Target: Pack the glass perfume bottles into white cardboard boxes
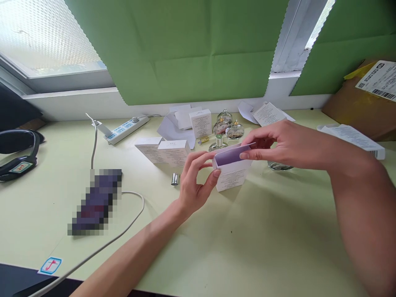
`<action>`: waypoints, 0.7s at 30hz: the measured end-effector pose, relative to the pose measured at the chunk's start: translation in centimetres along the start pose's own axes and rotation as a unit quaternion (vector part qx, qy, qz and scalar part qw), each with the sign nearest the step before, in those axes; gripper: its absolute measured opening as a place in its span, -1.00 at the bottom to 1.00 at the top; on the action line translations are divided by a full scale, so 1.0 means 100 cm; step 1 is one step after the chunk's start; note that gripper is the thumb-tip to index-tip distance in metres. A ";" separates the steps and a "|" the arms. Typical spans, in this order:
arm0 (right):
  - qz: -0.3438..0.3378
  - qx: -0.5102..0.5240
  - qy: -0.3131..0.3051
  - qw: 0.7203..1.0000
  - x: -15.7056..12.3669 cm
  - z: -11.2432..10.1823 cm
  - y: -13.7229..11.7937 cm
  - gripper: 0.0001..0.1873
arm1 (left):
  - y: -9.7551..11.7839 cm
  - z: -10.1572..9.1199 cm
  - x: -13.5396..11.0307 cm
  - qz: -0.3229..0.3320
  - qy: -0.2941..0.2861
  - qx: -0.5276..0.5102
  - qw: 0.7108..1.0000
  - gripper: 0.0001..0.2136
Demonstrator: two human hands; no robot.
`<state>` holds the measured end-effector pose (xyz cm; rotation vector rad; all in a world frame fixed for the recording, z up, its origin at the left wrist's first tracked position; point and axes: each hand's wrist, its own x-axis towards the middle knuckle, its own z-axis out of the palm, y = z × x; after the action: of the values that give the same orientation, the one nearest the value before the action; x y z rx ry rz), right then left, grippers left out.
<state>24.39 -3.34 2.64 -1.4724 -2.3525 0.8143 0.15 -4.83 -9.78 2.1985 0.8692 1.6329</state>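
Observation:
A small white carton (234, 176) with fine print stands on the table between my hands, its top open and its purple inside showing. My left hand (198, 181) grips the carton's left edge, thumb on the front and fingers behind. At the top right rim my right hand (269, 144) pinches the carton's edge between thumb and fingers. Just behind are several glass perfume bottles (235, 130), one with a silver neck (219, 141). A silver cap (175, 179) lies left of my left hand, near two white cartons (175, 152). Whatever is inside the carton is hidden.
Behind are another white carton (201, 123), a gold cap (203, 140) and a power strip (126, 128). A blurred phone (99, 202) with a white cable (142, 206) and headphones (26, 152) lie left. A cardboard box (355, 103) stands at the right.

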 end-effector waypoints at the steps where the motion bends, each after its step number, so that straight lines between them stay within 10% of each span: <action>1: -0.002 -0.002 -0.003 1.000 0.000 0.000 0.000 -0.65 | 0.000 0.000 0.000 0.000 -0.001 0.002 1.000 -0.70; 21: 0.008 -0.006 -0.017 1.000 0.005 0.006 -0.002 -0.68 | -0.002 0.000 0.001 0.004 -0.015 -0.018 1.000 -0.79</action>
<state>23.66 -3.15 2.24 -1.4965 -2.3766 0.8366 0.15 -4.57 -9.81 2.1987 0.8168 1.6020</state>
